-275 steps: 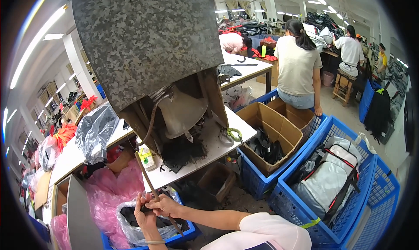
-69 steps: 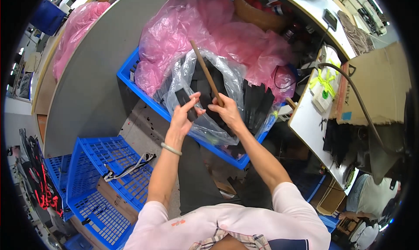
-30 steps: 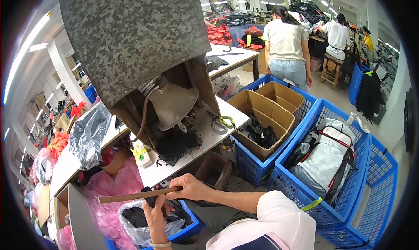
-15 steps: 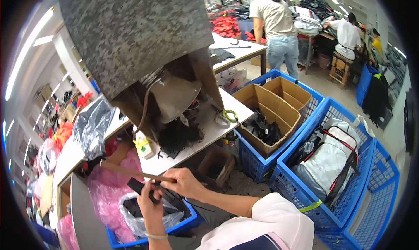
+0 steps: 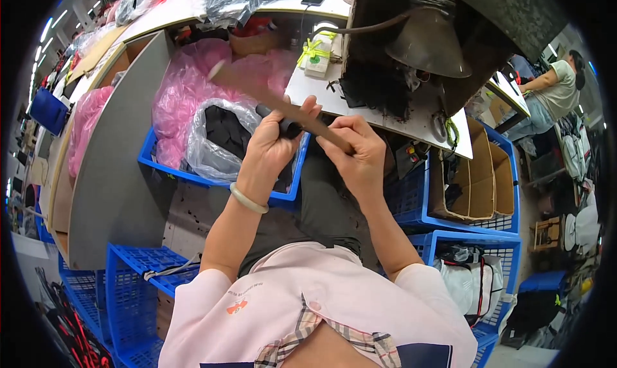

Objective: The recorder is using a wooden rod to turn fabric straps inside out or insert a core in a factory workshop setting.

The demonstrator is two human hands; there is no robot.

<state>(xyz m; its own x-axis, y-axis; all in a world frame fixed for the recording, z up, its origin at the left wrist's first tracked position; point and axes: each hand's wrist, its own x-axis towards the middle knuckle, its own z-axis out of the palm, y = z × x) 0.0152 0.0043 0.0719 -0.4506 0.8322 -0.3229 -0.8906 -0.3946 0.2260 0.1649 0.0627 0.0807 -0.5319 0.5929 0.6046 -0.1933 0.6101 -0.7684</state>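
Note:
My right hand (image 5: pixel 358 154) grips one end of a long, thin brown wooden stick (image 5: pixel 257 93), which slants up to the left and blurs toward its far end. Below and beside the stick, my left hand (image 5: pixel 268 146) is closed around a small black piece (image 5: pixel 289 127), dark and folded or rolled; its exact kind is hard to make out. The stick passes across the black piece, close to the left fingers. Under the hands stands a blue crate (image 5: pixel 218 187), in which a clear plastic bag (image 5: pixel 196 136) holds black fabric pieces (image 5: pixel 226 131).
Pink plastic bags (image 5: pixel 173 104) bulge behind the crate. Ahead, a white table (image 5: pixel 308 93) carries a metal lamp shade (image 5: pixel 429 43), black scraps (image 5: pixel 376 88) and a small white box (image 5: pixel 316 59). Blue crates (image 5: pixel 418 197) with cardboard stand at right; a grey panel (image 5: pixel 122 162) rises at left.
My view has tipped down and swung left, bringing my torso and the crate into the middle. Both hands keep their holds; the stick's far end has swung and is blurred.

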